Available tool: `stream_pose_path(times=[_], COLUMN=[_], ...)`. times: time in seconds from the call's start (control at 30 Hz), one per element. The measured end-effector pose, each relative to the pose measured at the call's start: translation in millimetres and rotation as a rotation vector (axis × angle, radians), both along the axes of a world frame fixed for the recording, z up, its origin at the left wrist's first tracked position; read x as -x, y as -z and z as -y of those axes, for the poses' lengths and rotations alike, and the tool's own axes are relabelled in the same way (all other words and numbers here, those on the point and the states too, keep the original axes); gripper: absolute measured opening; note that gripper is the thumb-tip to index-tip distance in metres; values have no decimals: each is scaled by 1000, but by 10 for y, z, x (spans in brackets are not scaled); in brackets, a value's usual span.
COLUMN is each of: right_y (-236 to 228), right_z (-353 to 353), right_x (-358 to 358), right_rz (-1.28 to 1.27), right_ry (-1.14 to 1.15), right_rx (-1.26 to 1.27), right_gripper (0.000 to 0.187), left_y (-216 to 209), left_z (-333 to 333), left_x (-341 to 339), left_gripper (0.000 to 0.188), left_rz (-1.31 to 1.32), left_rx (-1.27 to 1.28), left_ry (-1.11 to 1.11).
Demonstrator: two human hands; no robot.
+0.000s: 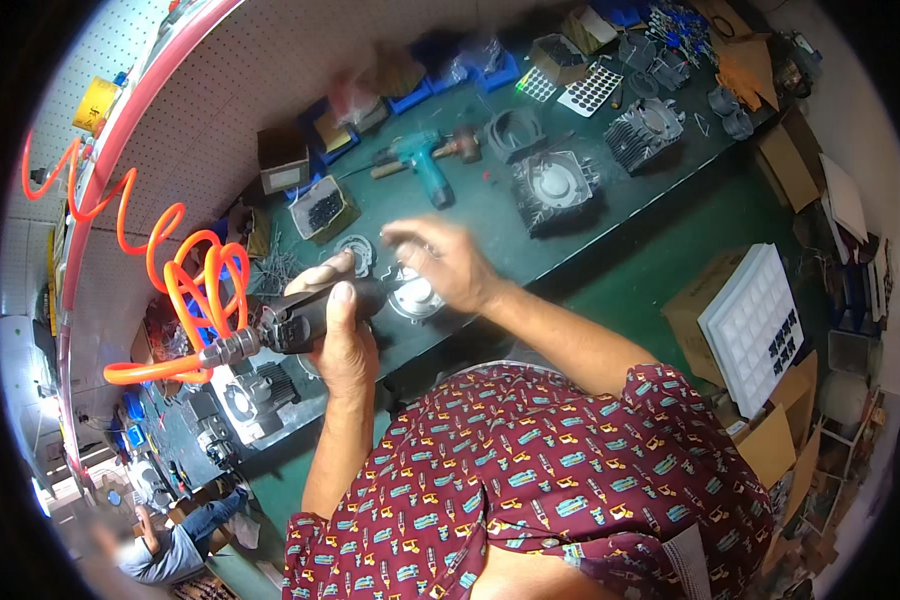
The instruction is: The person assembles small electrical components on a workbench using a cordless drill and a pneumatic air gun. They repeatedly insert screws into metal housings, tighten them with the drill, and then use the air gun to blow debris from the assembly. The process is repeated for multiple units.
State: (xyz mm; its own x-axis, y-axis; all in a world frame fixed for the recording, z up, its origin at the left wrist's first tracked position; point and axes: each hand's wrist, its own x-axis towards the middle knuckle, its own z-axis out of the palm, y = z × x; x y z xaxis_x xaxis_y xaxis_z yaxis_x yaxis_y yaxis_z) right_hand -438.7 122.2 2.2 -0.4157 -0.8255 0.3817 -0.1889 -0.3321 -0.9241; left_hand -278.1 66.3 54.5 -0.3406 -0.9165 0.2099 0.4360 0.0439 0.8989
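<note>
My left hand (348, 345) is wrapped round a black air screwdriver (308, 322), held tilted above the bench with its front end toward my right hand. An orange coiled air hose (155, 372) joins its back end through a metal fitting (228, 349). My right hand (450, 268), slightly blurred, hovers over a round silver metal housing (414, 297), fingers bent and apart, with nothing visible in them. Part of that housing is hidden beneath the hand. A second grey ring-shaped part (355, 256) lies just beyond the tool.
A teal cordless drill (426, 165) lies farther back on the dark green bench (490, 235). Finned castings (555, 187) stand to the right. A box of black small parts (323, 208) sits behind. White trays (755, 325) lean at right; another person (160, 545) is far left.
</note>
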Motion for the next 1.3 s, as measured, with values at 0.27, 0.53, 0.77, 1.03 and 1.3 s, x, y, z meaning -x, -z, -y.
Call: stream_pose_path(times=[0.27, 0.53, 0.77, 1.03, 1.3], right_y=[1261, 1433, 1432, 1395, 1645], right_z=[-277, -274, -299, -258, -228], right_x=[161, 146, 147, 136, 144], right_rz=[-265, -312, -293, -348, -400], right_ry=[47, 3, -1, -22, 12], right_rx=[-397, -403, -381, -373, -349], right_gripper=[54, 52, 53, 51, 51], left_y=[375, 594, 508, 467, -64], left_z=[10, -44, -52, 74, 51], left_x=[-15, 57, 50, 297, 231], left_gripper=[28, 28, 27, 25, 20], left_rz=[92, 99, 303, 405, 82], left_rx=[34, 58, 131, 347, 244], left_ry=[-38, -69, 35, 377, 302])
